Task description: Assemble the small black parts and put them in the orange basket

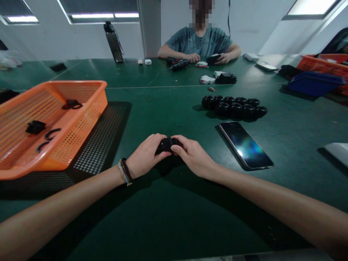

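Observation:
A small, shiny black round part [165,144] is held between my two hands just above the green table. My left hand [146,153], with bands on its wrist, is closed around the part's left side. My right hand [192,155] pinches its right side, where a darker ring-like edge shows. The fingers cover much of the part, so its full shape is hidden. Beyond my right hand, several glossy black round parts [236,110] with openings on top stand in two rows.
An orange basket [89,127] on the left holds a few black pieces. A phone [246,145] lies to the right. Across the table [163,105] a person [199,43] sits near a power drill [179,64]. A bottle [114,43] and a blue bin [315,84] stand farther back.

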Available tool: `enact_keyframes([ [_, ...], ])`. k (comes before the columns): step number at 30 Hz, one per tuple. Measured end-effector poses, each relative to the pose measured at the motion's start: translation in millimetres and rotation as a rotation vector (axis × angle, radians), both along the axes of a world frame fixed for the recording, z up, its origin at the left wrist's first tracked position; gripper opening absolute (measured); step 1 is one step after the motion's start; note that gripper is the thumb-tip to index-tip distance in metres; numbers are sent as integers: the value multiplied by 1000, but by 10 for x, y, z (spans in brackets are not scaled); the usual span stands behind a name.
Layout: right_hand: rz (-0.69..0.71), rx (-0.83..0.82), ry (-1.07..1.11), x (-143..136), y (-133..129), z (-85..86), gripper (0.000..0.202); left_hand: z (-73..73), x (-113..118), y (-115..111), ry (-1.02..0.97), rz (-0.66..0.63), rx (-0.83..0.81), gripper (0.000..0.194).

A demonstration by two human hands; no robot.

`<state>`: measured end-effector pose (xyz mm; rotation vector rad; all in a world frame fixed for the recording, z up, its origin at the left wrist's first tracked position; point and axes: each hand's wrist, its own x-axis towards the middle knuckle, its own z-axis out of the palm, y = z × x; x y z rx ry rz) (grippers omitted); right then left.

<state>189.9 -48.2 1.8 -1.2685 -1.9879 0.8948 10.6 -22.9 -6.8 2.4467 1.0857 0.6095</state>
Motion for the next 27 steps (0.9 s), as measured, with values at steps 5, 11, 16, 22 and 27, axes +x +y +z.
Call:
enact_keyframes([
  [5, 76, 263, -91, 77, 95, -109, 26, 43, 3, 23, -83, -36, -165, 28],
  [11, 152, 624, -101, 120, 137, -189, 40, 65, -39, 64, -160, -158, -322, 30],
  [16, 102, 657, -62, 78, 103, -195, 40, 62, -13, 14, -194, -131, -393, 26],
  [22, 9, 491, 3, 23, 12, -195, 32, 50, 30, -66, -242, -61, -342, 29],
  [27, -47, 201, 74, -26, -70, -92, 19, 31, 28, -82, -188, -22, -219, 30],
])
